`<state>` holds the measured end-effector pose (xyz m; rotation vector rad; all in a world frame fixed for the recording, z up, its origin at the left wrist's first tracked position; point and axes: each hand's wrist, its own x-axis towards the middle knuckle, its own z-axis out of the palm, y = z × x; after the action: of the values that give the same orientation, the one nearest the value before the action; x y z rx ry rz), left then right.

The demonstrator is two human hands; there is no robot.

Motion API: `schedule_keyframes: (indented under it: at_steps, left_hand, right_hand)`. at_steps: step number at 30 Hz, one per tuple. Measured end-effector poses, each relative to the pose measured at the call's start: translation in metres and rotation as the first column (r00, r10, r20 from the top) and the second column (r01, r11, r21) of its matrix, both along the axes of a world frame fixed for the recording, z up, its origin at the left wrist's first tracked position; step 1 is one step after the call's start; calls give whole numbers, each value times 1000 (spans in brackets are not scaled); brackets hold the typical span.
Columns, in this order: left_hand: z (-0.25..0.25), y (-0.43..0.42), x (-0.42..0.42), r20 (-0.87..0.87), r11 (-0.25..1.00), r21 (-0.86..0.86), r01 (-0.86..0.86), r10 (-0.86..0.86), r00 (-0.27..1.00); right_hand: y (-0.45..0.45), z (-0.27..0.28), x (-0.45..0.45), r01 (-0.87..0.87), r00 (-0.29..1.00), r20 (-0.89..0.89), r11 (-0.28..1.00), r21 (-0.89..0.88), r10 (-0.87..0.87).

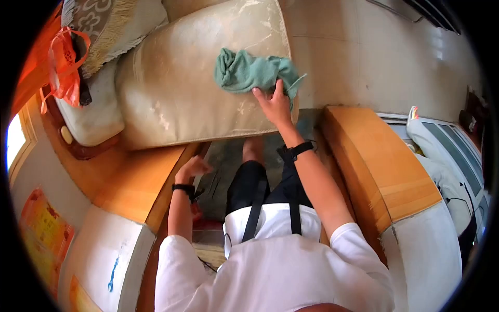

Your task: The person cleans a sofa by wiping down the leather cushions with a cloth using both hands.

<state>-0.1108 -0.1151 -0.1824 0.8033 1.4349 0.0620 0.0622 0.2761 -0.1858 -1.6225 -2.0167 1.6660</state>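
A crumpled green cloth (248, 71) lies on the worn beige seat cushion (182, 83), near its right edge. My right hand (275, 106) grips the near side of this cloth, with thumb and a finger pressed on it and the other fingers partly hidden. Lower and to the left, my left hand (193, 167) hangs over the wooden edge below the cushion. It holds nothing, and its fingers are loosely bent and somewhat apart. Both wrists wear black bands. The cushion's surface has pale, peeling patches.
Wooden ledges stand on both sides of my legs, left (138, 179) and right (382, 161). A red plastic bag (66, 70) and a fringed patterned cloth (112, 31) are at the upper left. Pale floor tiles (353, 62) extend beyond the cushion. White fabric (442, 177) lies at the right.
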Motion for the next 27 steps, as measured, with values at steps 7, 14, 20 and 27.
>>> schedule_keyframes:
  at_steps: [7, 14, 20, 27]
  left_hand:
    - [-27, -43, 41, -219, 680, -282, -677, 641, 735]
    - [-15, 4, 20, -232, 843, -171, -509, 468, 853]
    - [58, 137, -51, -272, 488, 523, -699, 873, 405]
    - [-55, 155, -152, -593, 710, 648, -275, 698, 402]
  right_hand:
    - [78, 24, -24, 35, 988, 151, 966, -256, 5]
    - [54, 6, -108, -321, 944, 83, 947, 12, 319]
    - [-68, -48, -220, -538, 831, -379, 762, -360, 408]
    - [-98, -28, -302, -510, 859, -53, 844, -165, 509]
